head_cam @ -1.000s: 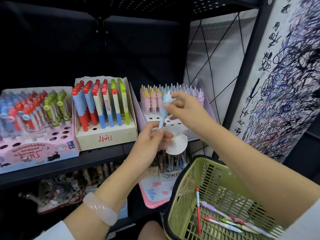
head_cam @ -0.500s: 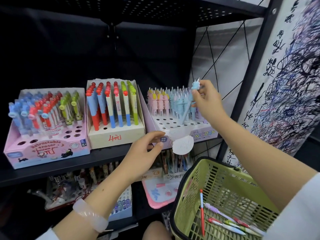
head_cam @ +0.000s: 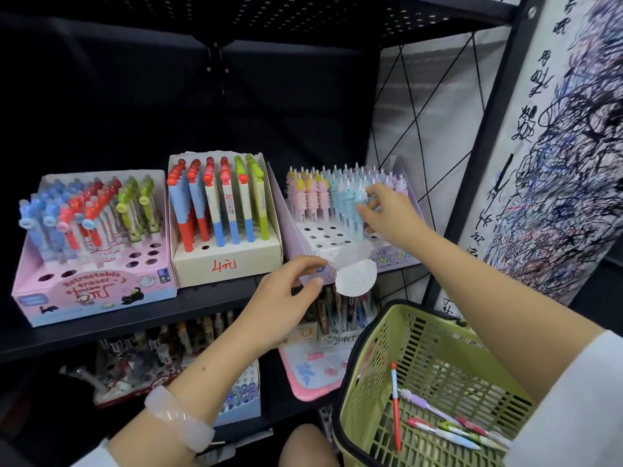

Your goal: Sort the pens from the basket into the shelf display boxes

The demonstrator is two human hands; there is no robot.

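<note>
My right hand (head_cam: 387,217) pinches the top of a light blue unicorn pen (head_cam: 358,210) that stands among the blue pens in the unicorn display box (head_cam: 323,241) on the shelf's right. My left hand (head_cam: 286,294) hovers just in front of that box's lower edge, fingers loosely curled, holding nothing. The green basket (head_cam: 377,372) sits at the lower right with several pens (head_cam: 441,423) on its bottom, among them a red one (head_cam: 395,409) leaning upright. Two other display boxes stand on the shelf: a pink eraser-pen box (head_cam: 94,291) and a cream box (head_cam: 229,264) of red, blue and green pens.
A round white tag (head_cam: 357,276) hangs from the unicorn box front. A lower shelf (head_cam: 135,318) holds more pen boxes and a pink tray (head_cam: 310,375). A black upright post (head_cam: 472,183) and a scribbled test sheet (head_cam: 566,146) stand to the right.
My right hand carried the blue unicorn pen from in front of the box up and over, then lowered it into the blue rows. My left hand let go of it and stayed low.
</note>
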